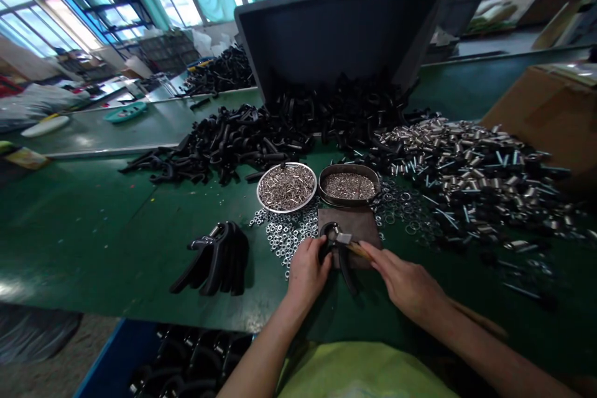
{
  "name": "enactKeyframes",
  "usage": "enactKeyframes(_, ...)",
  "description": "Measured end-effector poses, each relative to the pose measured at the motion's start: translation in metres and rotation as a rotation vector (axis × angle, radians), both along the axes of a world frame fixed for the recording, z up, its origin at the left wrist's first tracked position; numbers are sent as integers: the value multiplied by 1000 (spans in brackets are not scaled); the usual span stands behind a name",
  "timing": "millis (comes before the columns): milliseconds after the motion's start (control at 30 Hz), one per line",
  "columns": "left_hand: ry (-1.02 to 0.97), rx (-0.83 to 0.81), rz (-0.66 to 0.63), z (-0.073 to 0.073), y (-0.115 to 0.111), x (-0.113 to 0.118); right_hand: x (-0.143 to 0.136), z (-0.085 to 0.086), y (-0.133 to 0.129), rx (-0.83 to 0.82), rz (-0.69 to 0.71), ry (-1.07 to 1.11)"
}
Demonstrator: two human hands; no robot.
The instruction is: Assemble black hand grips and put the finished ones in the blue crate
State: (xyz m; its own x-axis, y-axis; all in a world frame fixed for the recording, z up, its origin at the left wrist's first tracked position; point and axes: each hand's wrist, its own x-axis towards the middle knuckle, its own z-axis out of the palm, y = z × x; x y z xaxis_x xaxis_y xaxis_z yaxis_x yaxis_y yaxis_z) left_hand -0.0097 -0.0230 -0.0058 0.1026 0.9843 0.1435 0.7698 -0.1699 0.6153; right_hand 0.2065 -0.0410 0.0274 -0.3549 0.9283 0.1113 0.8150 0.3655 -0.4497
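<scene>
On a dark square block (369, 224) lies a black plastic clamp part (346, 270). My left hand (308, 267) grips its left side, fingers closed round it. My right hand (407, 283) is wrapped round the wooden handle of a hammer (344, 238), whose metal head is over the clamp part. Behind the block stand a round dish of small metal pins (286, 188) and an oval tin of tiny metal pieces (349, 186). Loose nuts (284, 236) are scattered left of the block. Several black clamps (221, 259) stand together farther left.
A big pile of black parts (228, 140) spills from a tilted grey bin (336, 31). Metal knobs and screws (471, 168) are heaped at the right before a cardboard box (550, 118). A blue crate (114, 357) with black clamps sits below the table's front edge.
</scene>
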Motion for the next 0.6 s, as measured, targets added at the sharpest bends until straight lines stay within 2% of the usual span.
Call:
enactKeyframes(100, 87, -8, -69, 3, 0, -2, 17, -18, -3, 94, -12, -131)
enactKeyframes(167, 110, -9, -111, 7, 1, -4, 37, -27, -10, 221, -83, -205)
enactKeyframes(233, 2, -39, -102, 11, 4, -5, 59, -34, -19, 342, -190, -321)
enactKeyframes(333, -479, -251, -19, 15, 7, -3, 87, -40, -24, 436, -255, -448)
enactKeyframes(400, -881, -486, 72, 16, 6, 4, 95, -39, -17, 448, -213, -423)
enactKeyframes(467, -1176, -690, 197, 17, 2, 15, 90, -32, 0, 433, -163, -326)
enactKeyframes(533, -1331, -795, 301, 19, -6, 26, 75, -20, 26, 396, -123, -212)
enactKeyframes(600, -1383, -819, 327, 22, -16, 34, 54, -7, 60, 347, -80, -127)
